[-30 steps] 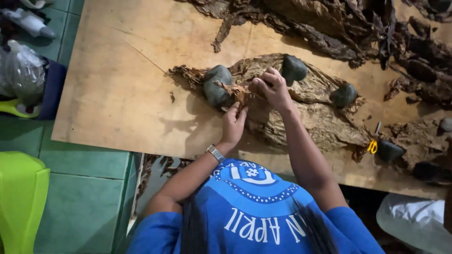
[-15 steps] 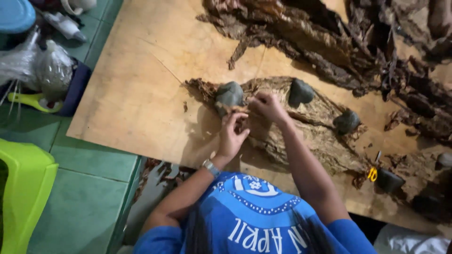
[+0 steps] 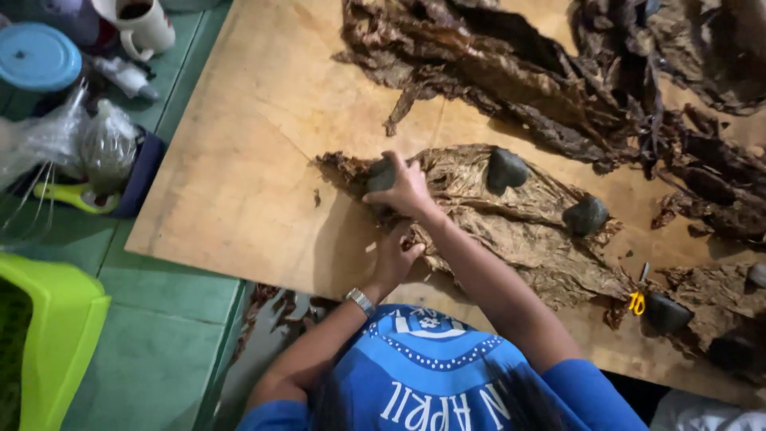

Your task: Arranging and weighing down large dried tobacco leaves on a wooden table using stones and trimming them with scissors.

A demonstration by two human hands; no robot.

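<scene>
Since the earlier frame your right hand (image 3: pixel 405 190) has slid from the leaf's middle out to the dark stone (image 3: pixel 382 174) at its near-left end, and your left hand (image 3: pixel 396 257) has dropped back toward you, off the stone.

You work at a wide plywood desk (image 3: pixel 239 175) that fills most of the view. Across its top, from 12 to 3 o'clock, lies a heap of dark crumpled leaves (image 3: pixel 511 72). At the centre a lighter brown dried leaf (image 3: pixel 511 219) is spread flat, running from about 10 o'clock of the centre down toward 4 o'clock.

Your right hand lies on the left end of that leaf, fingers curled around the stone and pressing it down (whether it is actually lifted you cannot tell). Your left hand sits just at 6 o'clock of the right one, fingers loosely bent and resting on the leaf's near edge, gripping nothing that shows; a wristwatch (image 3: pixel 360 301) is on that wrist.

Two more stones weigh the leaf: one (image 3: pixel 506 169) at its upper middle, another (image 3: pixel 586 215) at 4 o'clock of that. A fourth dark stone (image 3: pixel 666 313) sits near the desk's edge at 4 o'clock, touching small yellow-handled scissors (image 3: pixel 637 297).

Off the desk at 9 o'clock lie clear plastic bags (image 3: pixel 72 144), with a blue lid (image 3: pixel 38 57) and a white mug (image 3: pixel 148 25) at 10 o'clock. A lime-green plastic chair (image 3: pixel 48 335) stands at 8 o'clock.
</scene>
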